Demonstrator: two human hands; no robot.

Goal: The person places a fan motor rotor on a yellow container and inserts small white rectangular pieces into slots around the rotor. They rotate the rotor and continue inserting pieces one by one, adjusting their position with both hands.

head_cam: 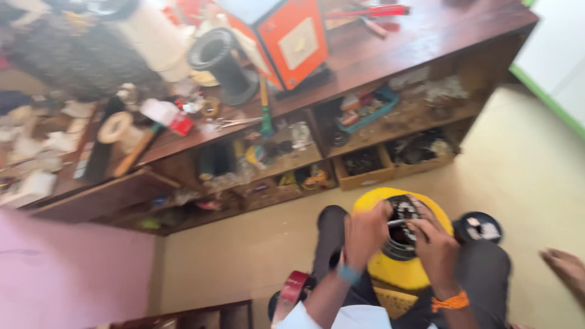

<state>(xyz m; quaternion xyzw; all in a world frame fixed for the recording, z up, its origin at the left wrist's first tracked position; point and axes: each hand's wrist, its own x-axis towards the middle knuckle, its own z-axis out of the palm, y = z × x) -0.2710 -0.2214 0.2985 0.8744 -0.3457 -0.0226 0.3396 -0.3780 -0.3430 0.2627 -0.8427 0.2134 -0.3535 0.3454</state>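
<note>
A round yellow housing (399, 271) with a black ring opening rests on my lap, between my knees. My left hand (365, 234) grips its left rim, fingers curled over the edge. Over the dark opening on the right side, my right hand (434, 244) pinches a thin light-coloured strip or wire (396, 223) that reaches toward the left hand. Inside the opening are dark windings with pale patches (403, 213). The picture is blurred by motion.
A long wooden workbench (390, 55) with cluttered shelves runs across the back, carrying an orange box (292, 36), a black ribbed cylinder (220, 61) and tools. A round black cap (481, 228) lies on the floor to the right. A bare foot (567, 268) shows at the right edge.
</note>
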